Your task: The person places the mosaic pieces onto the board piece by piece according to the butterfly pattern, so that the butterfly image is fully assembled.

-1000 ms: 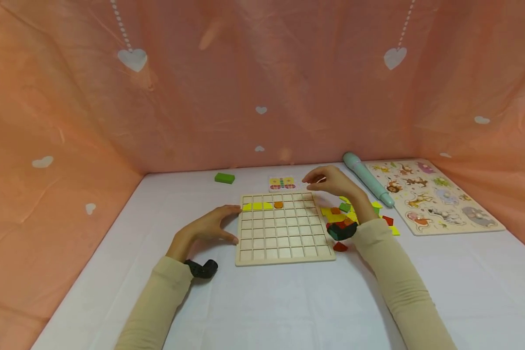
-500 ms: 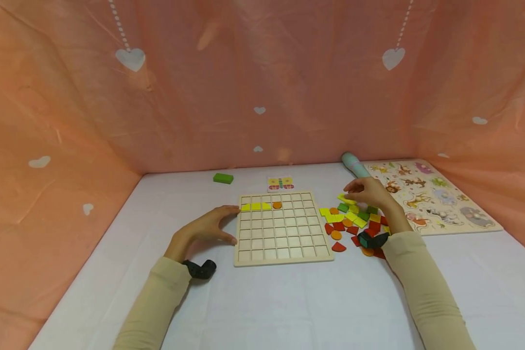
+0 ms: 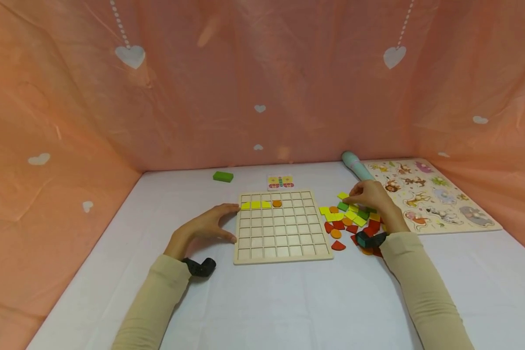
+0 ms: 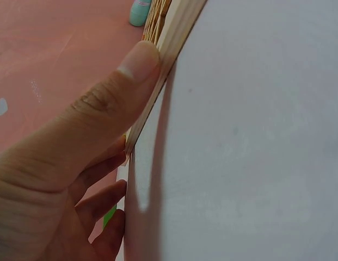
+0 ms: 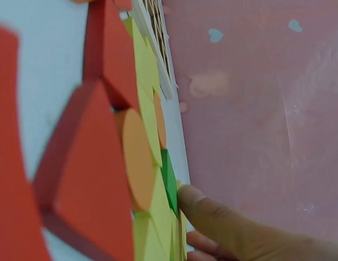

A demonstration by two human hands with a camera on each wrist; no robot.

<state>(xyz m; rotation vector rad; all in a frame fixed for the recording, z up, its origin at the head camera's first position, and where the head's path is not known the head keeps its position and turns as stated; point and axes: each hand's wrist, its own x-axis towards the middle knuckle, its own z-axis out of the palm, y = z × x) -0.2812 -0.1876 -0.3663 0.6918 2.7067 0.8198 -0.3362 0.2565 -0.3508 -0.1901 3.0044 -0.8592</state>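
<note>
A square wooden grid board (image 3: 284, 262) lies in the middle of the white table in the head view. Several yellow pieces (image 3: 256, 204) and an orange disc (image 3: 277, 203) sit in its upper row. My left hand (image 3: 206, 224) rests along the board's left side, thumb and fingers spread; in the left wrist view the thumb (image 4: 139, 60) touches the board's edge. To the right, my right hand (image 3: 371, 195) has its bent fingertips at a yellow tile (image 3: 343, 195) at the back of the loose pile. Whether they pinch a piece is hidden.
Loose red, orange, yellow and green pieces (image 3: 338, 246) lie right of the board. Behind it is a butterfly pattern card (image 3: 281, 182); a green block (image 3: 223, 176) stands back left. A mint-coloured microphone-shaped item (image 3: 354, 164) and an animal puzzle board (image 3: 446, 194) are at right.
My right hand has moved from above the board's back right corner, rightward to the loose pile and the yellow tile. The left hand has stayed at the board's edge.
</note>
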